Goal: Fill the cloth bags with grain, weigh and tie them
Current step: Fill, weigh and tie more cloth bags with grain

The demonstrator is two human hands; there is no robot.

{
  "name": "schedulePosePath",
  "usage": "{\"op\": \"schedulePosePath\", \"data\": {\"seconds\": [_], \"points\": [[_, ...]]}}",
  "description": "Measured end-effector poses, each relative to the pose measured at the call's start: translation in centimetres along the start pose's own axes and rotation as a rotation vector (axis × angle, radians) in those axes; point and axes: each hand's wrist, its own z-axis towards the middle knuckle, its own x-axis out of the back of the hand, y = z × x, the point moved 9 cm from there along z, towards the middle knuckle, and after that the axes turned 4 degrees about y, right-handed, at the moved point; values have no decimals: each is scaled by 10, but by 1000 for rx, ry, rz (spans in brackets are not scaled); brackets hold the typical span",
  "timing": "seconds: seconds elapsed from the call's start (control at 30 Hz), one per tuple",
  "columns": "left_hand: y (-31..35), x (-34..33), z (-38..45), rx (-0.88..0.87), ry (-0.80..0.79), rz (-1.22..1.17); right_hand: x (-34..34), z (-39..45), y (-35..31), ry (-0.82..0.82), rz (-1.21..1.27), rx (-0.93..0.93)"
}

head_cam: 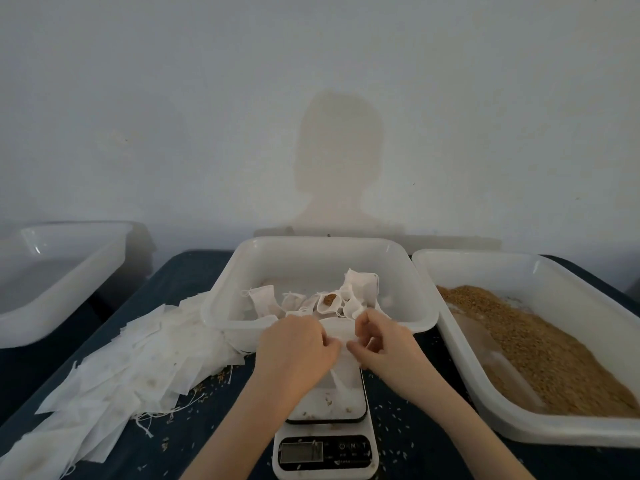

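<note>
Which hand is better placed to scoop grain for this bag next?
Right, probably. The right hand is nearer the grain tray; the left hand can keep its grip on the bag.

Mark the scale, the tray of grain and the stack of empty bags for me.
scale (325, 451): head view, on its dark display panel.
tray of grain (588, 436): head view, on its near white rim.
stack of empty bags (138, 362): head view, on the middle of the white pile.

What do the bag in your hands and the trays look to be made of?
Bag: thin white nonwoven-looking cloth, matte; it creases softly and lets some light through. Middle tray and grain tray: probably plastic, milky white and semi-gloss, with rounded moulded rims and faint highlights.
</note>
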Motion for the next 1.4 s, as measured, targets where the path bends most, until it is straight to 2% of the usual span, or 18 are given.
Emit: {"op": "schedulePosePath", "data": {"seconds": [0.1, 0.37, 0.47, 0.53, 0.57, 0.63, 0.67, 0.73, 0.83, 0.97, 1.07, 1.13, 1.23, 1.3, 1.33, 1.4], "points": [[7, 4, 0, -32, 28, 113, -10, -5, -16, -10, -410, 178], [20, 11, -4, -100, 134, 210, -15, -5, -10, -112, -578, 172], [27, 13, -4, -172, 167, 100, -19, -6, -4, -175, -518, 100], [26, 8, -4, -236, 140, -94, -14, -3, -1, -178, -412, 31], [23, 1, -3, -249, 61, -237, -9, -2, 0, -169, -376, 14], [20, -19, -4, -247, -205, -550, -1, -1, 0, -161, -335, 4], [21, -28, -8, -249, -309, -627, 2, -1, -1, -172, -297, 0], [23, -38, -12, -273, -377, -575, 4, -1, -5, -210, -199, 10], [26, -43, -10, -302, -303, -444, 12, 0, -7, -192, -119, 26], [29, -39, -6, -303, -239, -593, 24, 0, -4, -150, -104, 40], [35, -39, -4, -314, -228, -596, 36, -3, 1, -162, -76, 46], [36, -40, -1, -318, -207, -564, 58, -2, 12, -108, -78, 36], [36, -43, 3, -332, -183, -467, 114, -3, 57, 79, -272, -71], [37, -46, 4, -324, -185, -445, 150, -11, 103, 122, -532, -245], [39, -47, 5, -320, -188, -435, 160, -17, 126, 63, -676, -338], [44, -48, 6, -323, -183, -410, 157, -30, 166, -175, -854, -455]]}}
